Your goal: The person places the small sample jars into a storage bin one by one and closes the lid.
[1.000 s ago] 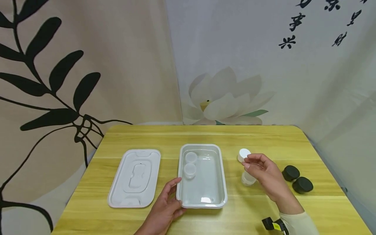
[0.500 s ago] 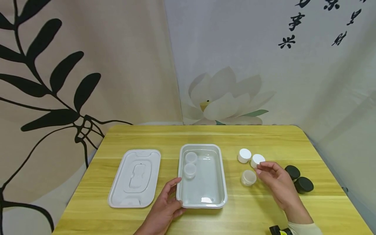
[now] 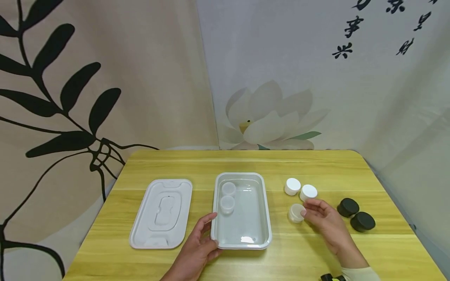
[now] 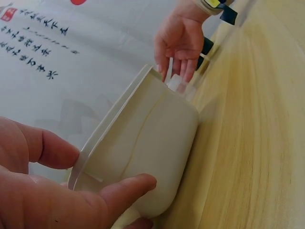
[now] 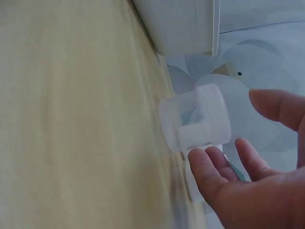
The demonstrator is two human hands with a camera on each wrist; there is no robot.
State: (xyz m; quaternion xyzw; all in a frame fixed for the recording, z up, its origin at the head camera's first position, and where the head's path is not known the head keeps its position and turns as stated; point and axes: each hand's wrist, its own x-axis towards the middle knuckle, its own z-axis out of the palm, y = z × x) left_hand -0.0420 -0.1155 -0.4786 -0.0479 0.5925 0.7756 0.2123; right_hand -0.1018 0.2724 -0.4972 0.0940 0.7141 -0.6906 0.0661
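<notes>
My left hand (image 3: 197, 249) holds a white rectangular plastic box (image 3: 268, 218) by its left side near the front corner. In the left wrist view the index finger lies at the rim and the thumb (image 4: 128, 186) against the outer wall. Two small translucent jars (image 3: 227, 204) stand along the left inside the box. My right hand (image 3: 327, 226) is at a third translucent lidded jar (image 3: 295, 214) on the table, fingertips right at its side. The right wrist view shows the fingers spread, with the thumb apart from this jar (image 5: 195, 117).
Two small jars with white lids (image 3: 292, 186) stand just behind the right hand. Two black round jars (image 3: 363, 221) sit to its right. A white lid (image 3: 161, 214) lies flat left of the box on the wooden table (image 3: 281, 265). Printed curtains hang behind.
My right hand has drawn back from the white-lidded jars, uncovering one of them, and come forward to the translucent jar. The left hand and the box stay in place.
</notes>
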